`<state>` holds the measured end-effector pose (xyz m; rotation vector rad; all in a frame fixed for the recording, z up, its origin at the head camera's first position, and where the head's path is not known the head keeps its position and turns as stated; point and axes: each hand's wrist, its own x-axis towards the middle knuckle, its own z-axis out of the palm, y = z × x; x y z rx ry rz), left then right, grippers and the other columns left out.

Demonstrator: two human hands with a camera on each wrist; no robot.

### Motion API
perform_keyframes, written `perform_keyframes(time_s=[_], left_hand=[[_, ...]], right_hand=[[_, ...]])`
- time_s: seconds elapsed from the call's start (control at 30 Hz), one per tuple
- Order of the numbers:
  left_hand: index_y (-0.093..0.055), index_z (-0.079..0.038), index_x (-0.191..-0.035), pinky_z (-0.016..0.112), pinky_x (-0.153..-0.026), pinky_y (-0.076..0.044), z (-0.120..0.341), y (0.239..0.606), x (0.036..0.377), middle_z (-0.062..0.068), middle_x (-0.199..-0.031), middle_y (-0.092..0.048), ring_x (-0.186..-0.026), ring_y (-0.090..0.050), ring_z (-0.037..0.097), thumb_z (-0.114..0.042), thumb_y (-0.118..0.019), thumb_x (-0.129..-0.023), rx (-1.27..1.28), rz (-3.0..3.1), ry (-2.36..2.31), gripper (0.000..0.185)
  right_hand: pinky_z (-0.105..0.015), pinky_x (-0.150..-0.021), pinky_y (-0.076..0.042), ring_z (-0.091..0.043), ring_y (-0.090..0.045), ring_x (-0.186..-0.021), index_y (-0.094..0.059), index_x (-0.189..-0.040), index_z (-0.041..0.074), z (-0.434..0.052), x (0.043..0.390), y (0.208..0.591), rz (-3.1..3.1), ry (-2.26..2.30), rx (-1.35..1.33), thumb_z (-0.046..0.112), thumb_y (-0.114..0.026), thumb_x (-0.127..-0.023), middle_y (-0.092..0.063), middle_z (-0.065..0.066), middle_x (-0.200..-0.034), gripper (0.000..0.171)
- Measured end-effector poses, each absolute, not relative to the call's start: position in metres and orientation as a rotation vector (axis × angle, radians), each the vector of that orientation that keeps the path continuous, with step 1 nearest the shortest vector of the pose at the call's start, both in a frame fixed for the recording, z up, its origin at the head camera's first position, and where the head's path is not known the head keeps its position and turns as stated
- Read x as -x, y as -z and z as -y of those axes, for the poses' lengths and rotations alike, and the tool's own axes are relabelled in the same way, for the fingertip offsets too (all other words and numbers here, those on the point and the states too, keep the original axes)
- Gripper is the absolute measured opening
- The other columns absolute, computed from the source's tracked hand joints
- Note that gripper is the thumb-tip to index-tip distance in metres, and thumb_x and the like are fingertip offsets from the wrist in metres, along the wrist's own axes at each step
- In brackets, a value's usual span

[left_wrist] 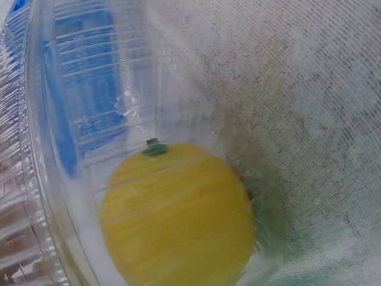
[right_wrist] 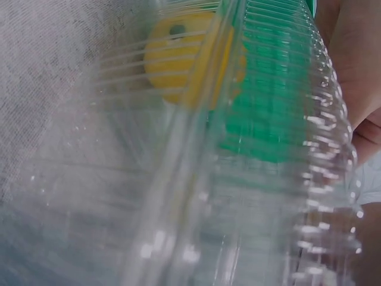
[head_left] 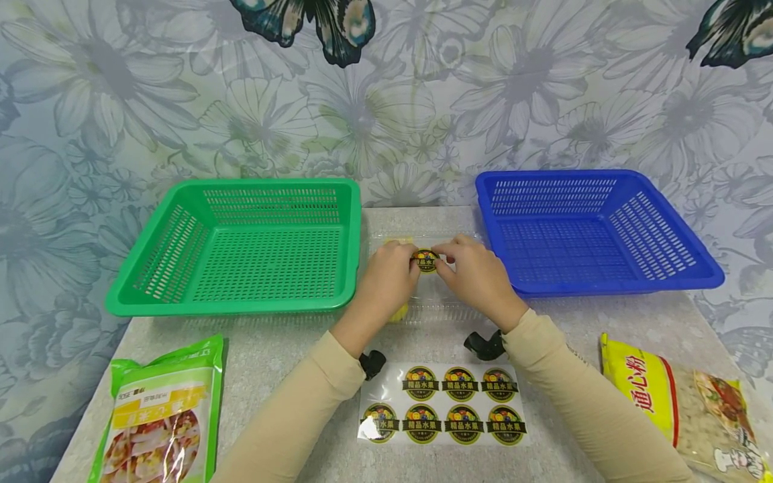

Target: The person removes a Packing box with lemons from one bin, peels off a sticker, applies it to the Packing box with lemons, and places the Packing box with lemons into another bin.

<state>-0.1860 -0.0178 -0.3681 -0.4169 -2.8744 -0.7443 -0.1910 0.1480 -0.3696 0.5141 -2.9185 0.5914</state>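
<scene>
Both hands meet over a clear plastic clamshell box [head_left: 443, 307] in the middle of the table. Between them is a round black-and-gold sticker [head_left: 426, 260] with a fruit picture, close over the box's lid. My left hand [head_left: 389, 270] pinches the sticker's left edge, and the thumb and index finger of my right hand [head_left: 480, 274] are at its right edge. Through the box's ribbed wall, the left wrist view shows a yellow round fruit [left_wrist: 178, 214] with a green stem; the same fruit [right_wrist: 178, 56] appears in the right wrist view.
A green basket [head_left: 235, 310] stands to the left and a blue basket [head_left: 610, 290] to the right. In front lies a sheet [head_left: 382, 386] with several like stickers. A green food bag [head_left: 160, 409] lies front left, a yellow macaroni bag [head_left: 682, 402] front right. A flowered wall rises behind.
</scene>
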Motion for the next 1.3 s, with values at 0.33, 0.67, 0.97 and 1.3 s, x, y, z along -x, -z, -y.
perform_keyframes(time_s=[0.33, 0.67, 0.97, 1.3], left_hand=[[-0.078, -0.008, -0.106, 0.039, -0.077, -0.058, 0.0239, 0.3699, 0.1837, 0.010, -0.098, -0.073, -0.094, -0.070, 0.026, -0.010, -0.066, -0.093, 0.425, 2.858, 0.668, 0.017], [-0.074, -0.008, -0.117, 0.037, -0.076, -0.059, 0.0228, 0.3695, 0.1822, 0.012, -0.108, -0.072, -0.098, -0.070, 0.026, -0.019, -0.065, -0.096, 0.419, 2.918, 0.676, 0.025], [-0.076, -0.010, -0.114, 0.037, -0.077, -0.058, 0.0274, 0.3701, 0.1814, 0.011, -0.104, -0.073, -0.096, -0.070, 0.026, -0.016, -0.065, -0.096, 0.404, 2.913, 0.624, 0.022], [-0.076, -0.006, -0.110, 0.038, -0.072, -0.059, 0.0244, 0.3723, 0.1790, 0.012, -0.098, -0.072, -0.088, -0.071, 0.027, -0.019, -0.067, -0.095, 0.416, 2.876, 0.595, 0.022]], right_hand=[[-0.029, -0.043, -0.033, -0.016, -0.041, -0.053, -0.075, -0.117, 0.018, -0.1537, 0.1885, 0.3690, 2.912, -0.563, -0.530, 0.025, -0.067, -0.095, -0.057, -0.001, -0.082, 0.025], [-0.027, -0.043, -0.033, -0.015, -0.043, -0.053, -0.073, -0.121, 0.017, -0.1507, 0.1888, 0.3750, 2.883, -0.548, -0.583, 0.033, -0.065, -0.096, -0.056, -0.002, -0.083, 0.030], [-0.028, -0.041, -0.030, -0.015, -0.040, -0.051, -0.076, -0.115, 0.018, -0.1538, 0.1848, 0.3732, 2.870, -0.534, -0.533, 0.032, -0.068, -0.094, -0.053, -0.001, -0.076, 0.026], [-0.027, -0.041, -0.029, -0.014, -0.039, -0.051, -0.076, -0.114, 0.015, -0.1519, 0.1848, 0.3783, 2.846, -0.523, -0.534, 0.029, -0.069, -0.094, -0.052, 0.000, -0.075, 0.026]])
